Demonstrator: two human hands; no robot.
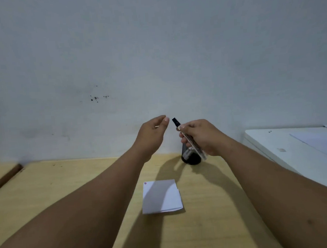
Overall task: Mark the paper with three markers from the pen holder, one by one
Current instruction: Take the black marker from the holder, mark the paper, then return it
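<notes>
My right hand (203, 137) grips a marker (187, 136) with a black cap, held tilted with the cap pointing up and left. My left hand (153, 133) hovers just left of the cap, fingers apart and curled, holding nothing. Below and behind my right hand stands the black mesh pen holder (191, 157) near the wall, partly hidden by the hand. A folded white paper (161, 196) lies flat on the wooden table (66, 179) in front of me, with small red and blue marks at its top left corner.
A white wall rises right behind the table. A white surface (294, 148) with a sheet of paper on it adjoins the table at the right. A dark wooden strip (5, 177) runs along the table's left edge.
</notes>
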